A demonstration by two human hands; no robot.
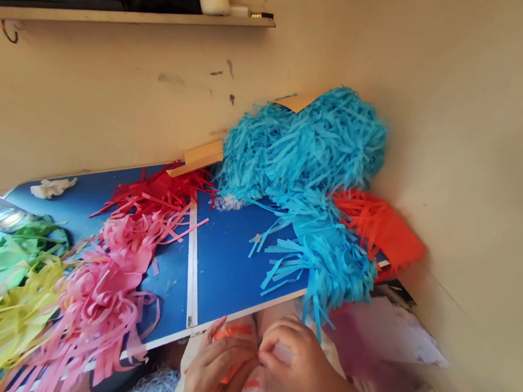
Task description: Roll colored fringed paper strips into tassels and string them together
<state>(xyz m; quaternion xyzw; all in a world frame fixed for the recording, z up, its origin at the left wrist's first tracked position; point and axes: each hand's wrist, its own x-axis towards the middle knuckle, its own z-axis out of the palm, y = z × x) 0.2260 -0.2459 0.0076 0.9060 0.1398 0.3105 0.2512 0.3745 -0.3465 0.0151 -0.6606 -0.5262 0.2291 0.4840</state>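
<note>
Over my lap, just off the table's front edge, my two hands meet. My left hand [215,372] is closed on orange paper strips [235,332], which show between its fingers and hang below it. Beside it, my right hand [300,359] is closed in a pinch, its fingertips touching or almost touching those of the left. What lies between the right fingertips is too small to make out. Closest beyond the hands is light-blue fringed paper [344,267], its strips drooping over the table edge.
On the blue table [239,245] lie a big light-blue heap [308,144], red fringe [159,190], pink fringe [119,260], yellow fringe [24,304] and green fringe [7,256]. Orange-red fringed paper [393,238] sits by the right wall. A shelf [135,18] holds black cases.
</note>
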